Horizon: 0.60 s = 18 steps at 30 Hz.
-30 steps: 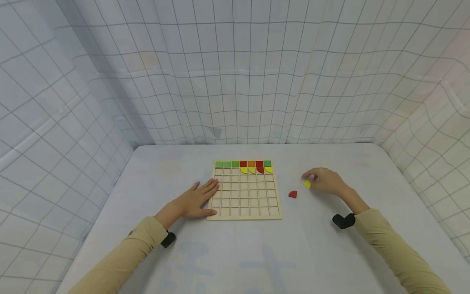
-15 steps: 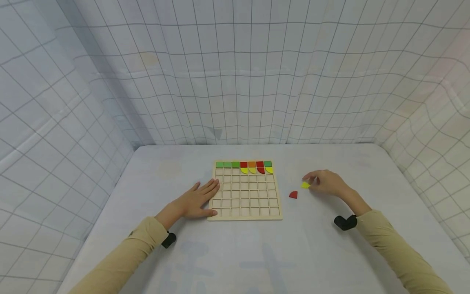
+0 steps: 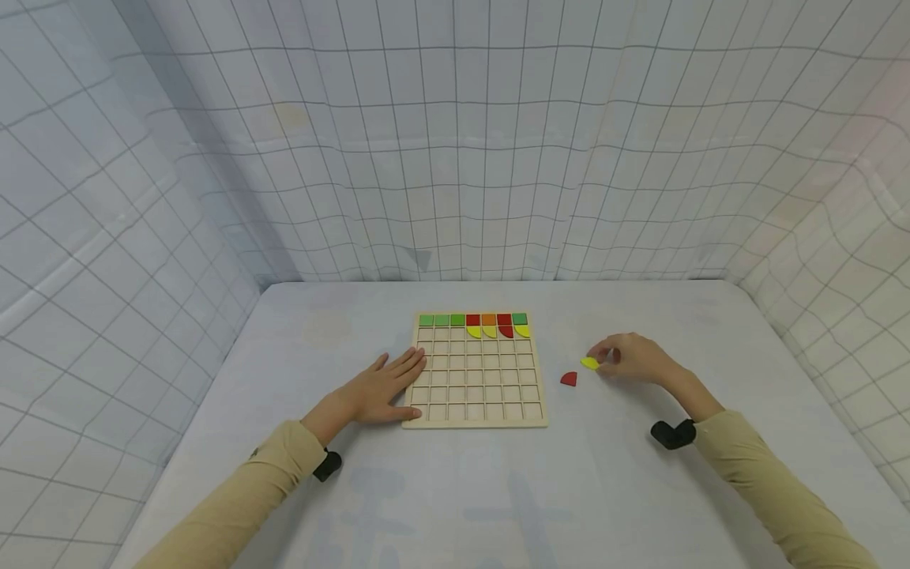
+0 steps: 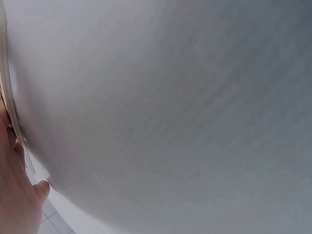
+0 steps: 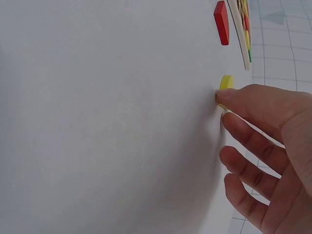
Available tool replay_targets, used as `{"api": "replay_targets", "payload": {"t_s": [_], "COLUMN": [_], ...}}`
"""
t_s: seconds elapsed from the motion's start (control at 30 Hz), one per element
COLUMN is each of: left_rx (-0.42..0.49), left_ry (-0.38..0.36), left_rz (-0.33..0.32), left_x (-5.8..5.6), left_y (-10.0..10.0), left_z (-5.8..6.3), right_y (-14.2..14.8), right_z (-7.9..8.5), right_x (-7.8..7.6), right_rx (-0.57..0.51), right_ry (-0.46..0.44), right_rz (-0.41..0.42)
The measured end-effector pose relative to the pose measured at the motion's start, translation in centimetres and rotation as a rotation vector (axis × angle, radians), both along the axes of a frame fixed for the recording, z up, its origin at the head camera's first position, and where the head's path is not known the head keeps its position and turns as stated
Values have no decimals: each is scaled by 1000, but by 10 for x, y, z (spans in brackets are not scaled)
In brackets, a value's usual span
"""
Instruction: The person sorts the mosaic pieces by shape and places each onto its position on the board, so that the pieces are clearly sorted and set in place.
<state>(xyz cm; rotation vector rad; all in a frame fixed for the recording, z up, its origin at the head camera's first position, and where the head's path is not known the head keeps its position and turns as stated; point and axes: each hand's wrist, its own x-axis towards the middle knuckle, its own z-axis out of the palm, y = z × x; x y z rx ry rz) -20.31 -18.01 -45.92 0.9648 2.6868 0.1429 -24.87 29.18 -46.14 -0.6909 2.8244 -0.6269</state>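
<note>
My left hand [image 3: 380,390] lies flat with spread fingers on the left edge of the wooden grid board [image 3: 456,370]; the left wrist view catches only part of this hand [image 4: 19,195]. Right of the board, my right hand [image 3: 633,358] pinches a yellow quarter-circle piece [image 3: 589,363] at the tabletop. In the right wrist view, the thumb is on the yellow piece [image 5: 226,83] and the other fingers are loosely bent. A red quarter-circle piece [image 3: 569,379] lies between that hand and the board.
Green, red and orange square pieces fill the board's back row. Under its right part sit yellow and red quarter-circles. A white cloth covers the table [image 3: 469,498], and white gridded curtains [image 3: 469,158] enclose the back and sides.
The yellow quarter-circle has turned in my right fingers and shifted slightly left and nearer. My left hand has stayed on the board.
</note>
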Motion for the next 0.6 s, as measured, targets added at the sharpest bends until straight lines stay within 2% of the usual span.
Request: {"api": "replay_targets", "payload": {"t_s": [0.17,0.6], "left_rx": [-3,-7], "left_ry": [5,-4], "left_rz": [-2,6], "left_x": [-1,-1], "left_y": [0,0], "left_z": [-1,-2], "right_y": [3,4], "right_z": [-1,-5], "right_x": [1,4], "right_rx": [11,17], "right_ry": [5,104], "right_rz": [-19,-51]}}
